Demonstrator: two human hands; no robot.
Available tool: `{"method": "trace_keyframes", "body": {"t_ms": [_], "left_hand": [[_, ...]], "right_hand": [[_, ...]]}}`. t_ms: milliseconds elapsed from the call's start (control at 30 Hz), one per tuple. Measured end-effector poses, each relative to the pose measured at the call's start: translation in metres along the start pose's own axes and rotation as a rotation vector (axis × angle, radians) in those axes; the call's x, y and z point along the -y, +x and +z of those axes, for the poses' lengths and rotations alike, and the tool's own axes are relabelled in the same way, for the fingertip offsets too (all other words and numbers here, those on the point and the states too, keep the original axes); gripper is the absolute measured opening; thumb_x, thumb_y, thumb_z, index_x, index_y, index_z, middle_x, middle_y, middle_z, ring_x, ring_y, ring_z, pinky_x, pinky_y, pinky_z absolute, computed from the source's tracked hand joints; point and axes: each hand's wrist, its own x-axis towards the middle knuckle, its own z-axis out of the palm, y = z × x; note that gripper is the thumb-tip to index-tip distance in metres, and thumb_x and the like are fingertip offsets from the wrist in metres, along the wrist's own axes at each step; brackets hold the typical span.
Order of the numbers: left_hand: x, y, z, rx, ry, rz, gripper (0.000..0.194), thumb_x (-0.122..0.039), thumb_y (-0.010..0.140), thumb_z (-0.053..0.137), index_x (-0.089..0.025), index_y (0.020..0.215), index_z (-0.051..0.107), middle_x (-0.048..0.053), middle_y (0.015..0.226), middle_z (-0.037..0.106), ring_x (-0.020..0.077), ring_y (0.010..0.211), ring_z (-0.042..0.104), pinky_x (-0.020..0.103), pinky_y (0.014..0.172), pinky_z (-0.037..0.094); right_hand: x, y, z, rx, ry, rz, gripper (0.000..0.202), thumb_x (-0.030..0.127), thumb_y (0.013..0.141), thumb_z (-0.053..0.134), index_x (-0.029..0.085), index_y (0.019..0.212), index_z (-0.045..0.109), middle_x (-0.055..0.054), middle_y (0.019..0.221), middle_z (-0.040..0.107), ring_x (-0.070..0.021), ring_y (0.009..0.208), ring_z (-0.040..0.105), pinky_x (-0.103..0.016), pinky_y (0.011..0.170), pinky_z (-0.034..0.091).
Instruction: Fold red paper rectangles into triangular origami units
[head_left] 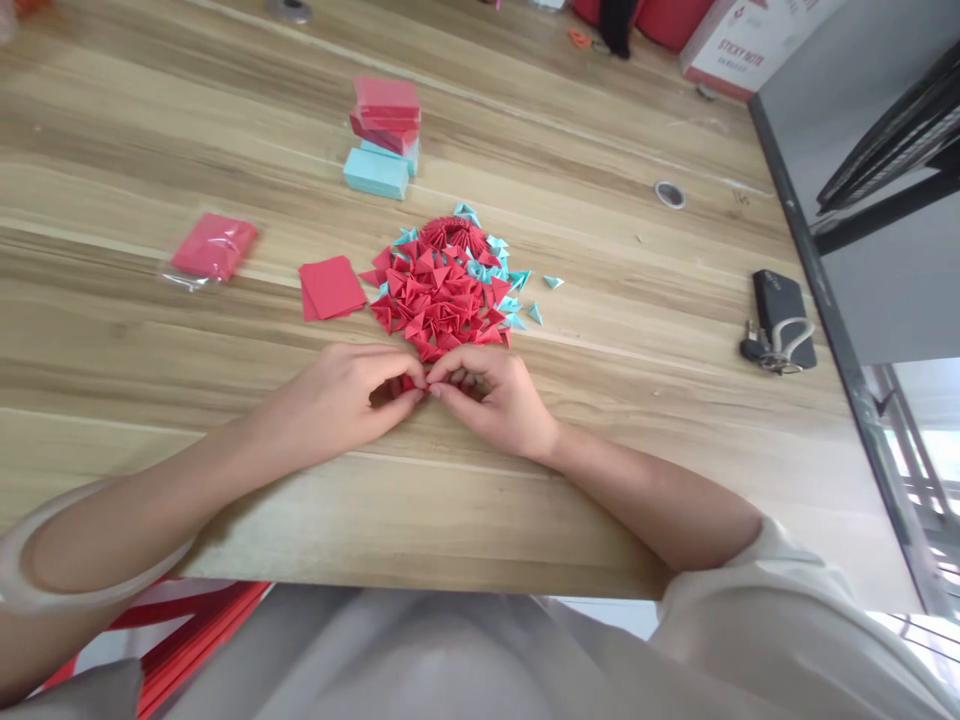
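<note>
My left hand (367, 392) and my right hand (487, 392) meet fingertip to fingertip, low over the wooden table. A small piece of red paper (410, 384) is pinched between them, mostly covered by the fingers. Just beyond my hands lies a heap of folded red paper triangles (442, 300), with light blue triangles (517, 280) along its right and far sides. A round red piece built of folded paper (452, 236) sits at the back of the heap. Left of it are loose red paper sheets (332, 288).
Farther back are stacked red paper packs (386, 105) and a light blue paper stack (376, 173). A wrapped red pack (214, 247) lies at left. On the right are a black case with keys (784, 318), a cable hole (670, 194) and a white box (750, 45).
</note>
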Motion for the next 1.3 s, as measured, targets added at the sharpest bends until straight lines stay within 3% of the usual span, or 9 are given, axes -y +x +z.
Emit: {"method": "trace_keyframes", "body": {"t_ms": [233,533,867,1133,1300], "left_hand": [[-0.0019,-0.0009,0.0024,-0.071,-0.048,-0.065,0.016,-0.028,0.088,0.055,-0.019,0.083,0.067,-0.001,0.075,0.071,0.0138,0.064,0.063,0.024,0.063,0.044],[-0.0093,-0.0030,-0.0031,-0.230,-0.050,-0.019,0.012,-0.024,0.087,0.056,-0.021,0.080,0.066,0.000,0.083,0.076,0.0145,0.071,0.068,0.025,0.073,0.052],[-0.0106,-0.0016,-0.0036,-0.215,-0.104,-0.039,0.010,-0.022,0.086,0.059,-0.019,0.080,0.067,0.000,0.080,0.075,0.0128,0.068,0.067,0.023,0.070,0.051],[-0.0086,-0.0020,-0.0029,-0.166,-0.187,-0.112,0.010,-0.026,0.085,0.061,-0.018,0.082,0.067,-0.001,0.079,0.073,0.0129,0.068,0.066,0.023,0.069,0.050],[-0.0082,-0.0017,-0.0007,-0.162,-0.232,-0.125,0.012,-0.031,0.081,0.067,-0.019,0.081,0.066,-0.002,0.076,0.071,0.0121,0.065,0.064,0.023,0.068,0.049]], "right_hand": [[-0.0013,0.0009,-0.0004,-0.007,-0.023,-0.028,0.015,0.007,0.077,0.052,0.015,0.081,0.064,-0.001,0.077,0.067,-0.0079,0.060,0.056,-0.020,0.057,0.046],[-0.0065,-0.0011,0.0039,-0.063,0.182,0.109,0.014,0.022,0.087,0.057,0.018,0.101,0.057,-0.003,0.083,0.067,-0.0104,0.069,0.061,-0.023,0.061,0.051],[-0.0091,-0.0014,0.0040,-0.053,0.210,0.067,0.018,0.016,0.083,0.060,0.018,0.101,0.059,-0.003,0.086,0.068,-0.0113,0.076,0.065,-0.024,0.067,0.055],[-0.0095,-0.0013,0.0046,-0.067,0.283,0.068,0.019,0.020,0.083,0.066,0.019,0.102,0.061,-0.005,0.093,0.072,-0.0142,0.085,0.070,-0.028,0.076,0.058],[-0.0096,-0.0020,0.0037,-0.059,0.223,0.087,0.010,0.021,0.086,0.063,0.018,0.095,0.065,-0.004,0.088,0.072,-0.0124,0.074,0.068,-0.027,0.071,0.058]]}}
